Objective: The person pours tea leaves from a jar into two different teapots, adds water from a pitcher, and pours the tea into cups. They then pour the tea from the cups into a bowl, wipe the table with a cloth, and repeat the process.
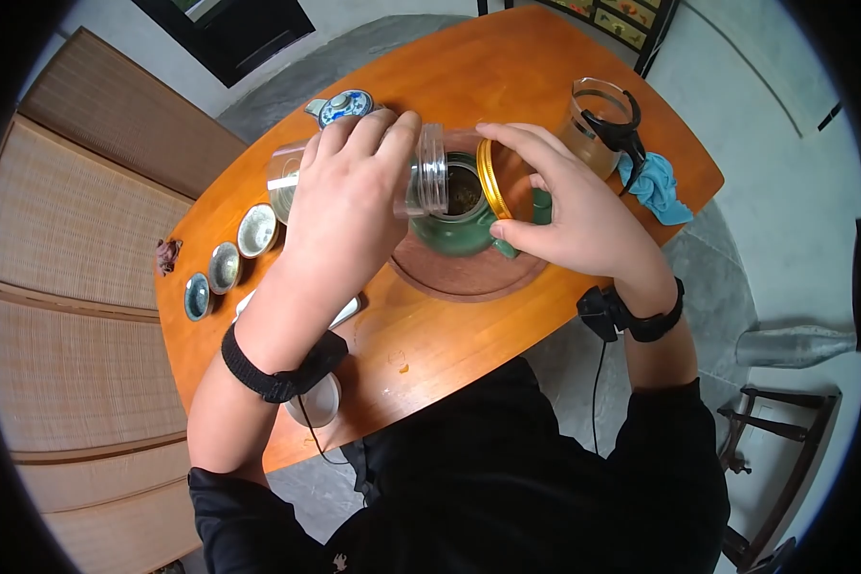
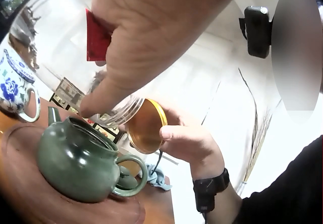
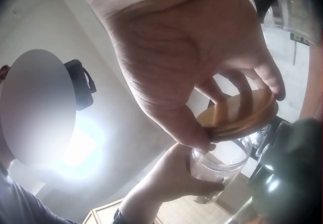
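My left hand [image 1: 354, 191] grips a clear jar [image 1: 433, 167] lying on its side in the air, its threaded mouth toward the right. Between thumb and fingers, my right hand [image 1: 583, 206] holds a gold-rimmed lid [image 1: 492, 180] upright, just off that mouth. Below both is a green teapot [image 2: 78, 158], uncovered, with dark contents visible inside from the head view. It stands on a round brown board [image 2: 22, 148]. Beside its handle lies a small green lid [image 2: 126, 179]. The right wrist view shows the lid [image 3: 239, 115] close to the jar's rim [image 3: 222, 158].
Three small cups [image 1: 225, 268] line the table's left side, near a small figurine [image 1: 168, 255]. A blue-and-white pot [image 1: 346, 105] stands behind my left hand. At the right are a glass pitcher [image 1: 593, 129] and a blue cloth [image 1: 658, 188]. A white bowl [image 1: 316, 400] sits by the front edge.
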`<move>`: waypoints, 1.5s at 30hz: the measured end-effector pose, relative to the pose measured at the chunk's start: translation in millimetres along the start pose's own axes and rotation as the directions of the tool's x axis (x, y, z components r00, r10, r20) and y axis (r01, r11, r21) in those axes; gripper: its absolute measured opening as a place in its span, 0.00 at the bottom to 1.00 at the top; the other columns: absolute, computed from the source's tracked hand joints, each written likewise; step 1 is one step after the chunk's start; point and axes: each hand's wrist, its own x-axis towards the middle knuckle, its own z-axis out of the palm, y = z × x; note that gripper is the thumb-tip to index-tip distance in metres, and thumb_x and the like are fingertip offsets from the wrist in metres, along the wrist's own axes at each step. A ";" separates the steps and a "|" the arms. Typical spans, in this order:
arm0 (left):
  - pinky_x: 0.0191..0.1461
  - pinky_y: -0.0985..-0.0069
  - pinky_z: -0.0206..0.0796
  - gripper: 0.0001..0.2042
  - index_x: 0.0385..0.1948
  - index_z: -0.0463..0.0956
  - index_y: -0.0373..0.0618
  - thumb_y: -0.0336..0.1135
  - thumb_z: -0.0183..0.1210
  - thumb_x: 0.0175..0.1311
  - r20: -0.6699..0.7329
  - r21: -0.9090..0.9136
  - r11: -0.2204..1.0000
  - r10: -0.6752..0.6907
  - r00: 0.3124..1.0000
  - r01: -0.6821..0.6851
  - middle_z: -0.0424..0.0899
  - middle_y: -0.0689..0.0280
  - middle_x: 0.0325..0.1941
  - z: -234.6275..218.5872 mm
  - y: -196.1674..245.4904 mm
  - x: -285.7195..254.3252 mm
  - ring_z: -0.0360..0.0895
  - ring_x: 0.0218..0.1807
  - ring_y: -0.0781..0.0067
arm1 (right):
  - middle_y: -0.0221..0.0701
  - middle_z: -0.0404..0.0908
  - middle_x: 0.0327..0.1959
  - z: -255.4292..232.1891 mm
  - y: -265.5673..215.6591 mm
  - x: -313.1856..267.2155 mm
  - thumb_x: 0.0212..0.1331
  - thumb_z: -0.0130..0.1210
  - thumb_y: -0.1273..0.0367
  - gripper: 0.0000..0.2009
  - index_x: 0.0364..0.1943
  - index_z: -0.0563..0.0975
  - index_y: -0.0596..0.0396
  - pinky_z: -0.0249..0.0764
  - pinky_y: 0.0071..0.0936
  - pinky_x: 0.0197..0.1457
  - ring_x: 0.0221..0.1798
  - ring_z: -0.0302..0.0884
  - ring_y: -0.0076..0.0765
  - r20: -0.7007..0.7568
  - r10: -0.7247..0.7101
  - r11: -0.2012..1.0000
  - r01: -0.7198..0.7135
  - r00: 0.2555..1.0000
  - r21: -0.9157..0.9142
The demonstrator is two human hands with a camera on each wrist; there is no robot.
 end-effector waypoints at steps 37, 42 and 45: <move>0.66 0.55 0.65 0.44 0.64 0.66 0.35 0.27 0.77 0.36 -0.260 -0.258 0.939 -0.294 0.920 0.228 0.76 0.48 0.59 -128.6 -1.6 -116.0 0.72 0.60 0.42 | 0.40 0.68 0.71 22.6 -166.9 51.3 0.45 0.75 0.67 0.45 0.73 0.67 0.50 0.72 0.39 0.69 0.71 0.70 0.42 0.244 -0.470 0.883 0.457 0.849 0.111; 0.68 0.55 0.63 0.46 0.66 0.65 0.35 0.27 0.77 0.35 -0.204 -0.288 0.895 -0.404 0.892 0.340 0.74 0.48 0.62 -138.7 -2.0 -179.8 0.70 0.63 0.42 | 0.44 0.68 0.70 77.6 -186.3 57.7 0.44 0.76 0.66 0.45 0.72 0.67 0.53 0.68 0.41 0.73 0.71 0.69 0.51 0.362 -0.588 0.808 0.549 0.724 0.214; 0.69 0.56 0.62 0.47 0.66 0.65 0.35 0.28 0.77 0.35 -0.193 -0.336 0.850 -0.484 0.854 0.406 0.74 0.48 0.62 -138.7 -5.0 -216.1 0.69 0.64 0.42 | 0.44 0.68 0.70 109.3 -202.2 60.6 0.44 0.76 0.66 0.44 0.71 0.68 0.55 0.67 0.43 0.74 0.71 0.68 0.53 0.430 -0.622 0.779 0.574 0.654 0.252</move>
